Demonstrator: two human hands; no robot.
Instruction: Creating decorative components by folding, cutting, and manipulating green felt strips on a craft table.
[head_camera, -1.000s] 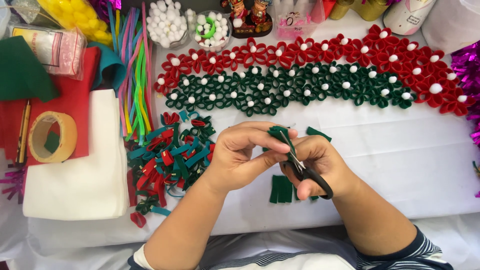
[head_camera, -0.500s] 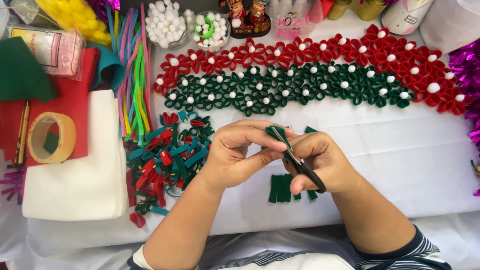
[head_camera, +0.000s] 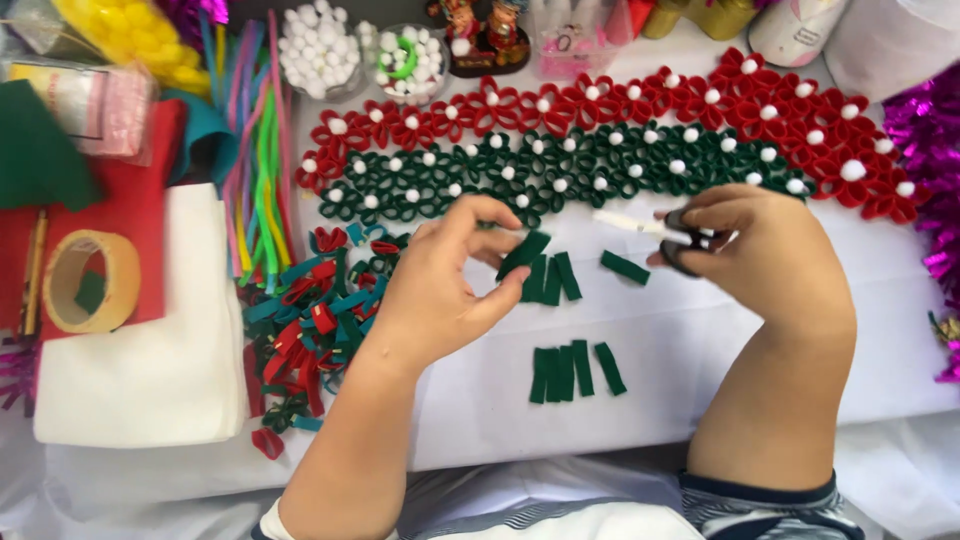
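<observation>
A white cloth-covered table (head_camera: 700, 340) fills my view, crowded with felt craft pieces. Nearest me, a small row of about 5 cut green strips (head_camera: 572, 370) lies flat on the cloth between my forearms. Just above it my left hand (head_camera: 440, 285) pinches a dark green felt strip (head_camera: 524, 254) between thumb and forefinger, with 2 or 3 more strips (head_camera: 555, 280) lying just beside it and 1 loose strip (head_camera: 625, 267) a little to the right. My right hand (head_camera: 770, 260) is closed around small scissors (head_camera: 650, 228), blades pointing left toward the strip and apart from it. I judge the cutting step is in hand; the next move calls for bringing the strip and blades together squarely. To my left sits a heap of curled red, green and teal loops (head_camera: 310, 320), white felt (head_camera: 150, 370) and a tape roll (head_camera: 88, 282). Farther off stretch rows of green flowers (head_camera: 560, 170) and red flowers (head_camera: 780, 100) with white pompom centres
</observation>
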